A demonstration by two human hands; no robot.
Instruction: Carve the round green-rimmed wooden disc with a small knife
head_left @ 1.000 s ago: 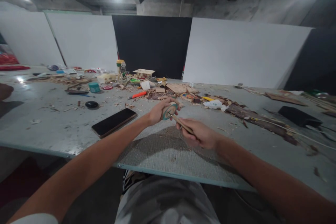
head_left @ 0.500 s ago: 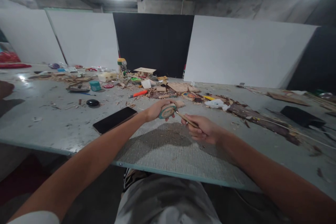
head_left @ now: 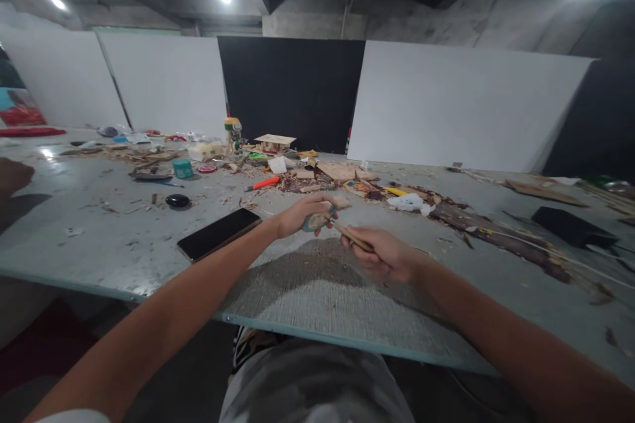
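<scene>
My left hand (head_left: pixel 300 213) is closed around a small rounded piece of wood (head_left: pixel 315 221) with a teal edge and a pale, cut-looking face. Its fingers hide part of the piece. A slim wooden-handled carving tool (head_left: pixel 355 238) sits in the closed fingers of my right hand (head_left: pixel 381 252). The tool's thin tip points left at the piece; whether it touches the wood is too small to tell. Both hands are above the front of the table (head_left: pixel 307 297), over scattered small shavings.
A phone (head_left: pixel 218 234) lies left of my hands, with a black mouse-shaped object (head_left: pixel 177 200) beyond it. Behind are an orange cutter (head_left: pixel 264 183), a teal jar (head_left: pixel 182 168), wood scraps and a long bark strip (head_left: pixel 496 234). Another person's hand (head_left: pixel 14 177) rests at far left.
The wooden piece has turned in my left hand, so less of its face shows. The tool is still pointed at it. The whole view has shifted slightly.
</scene>
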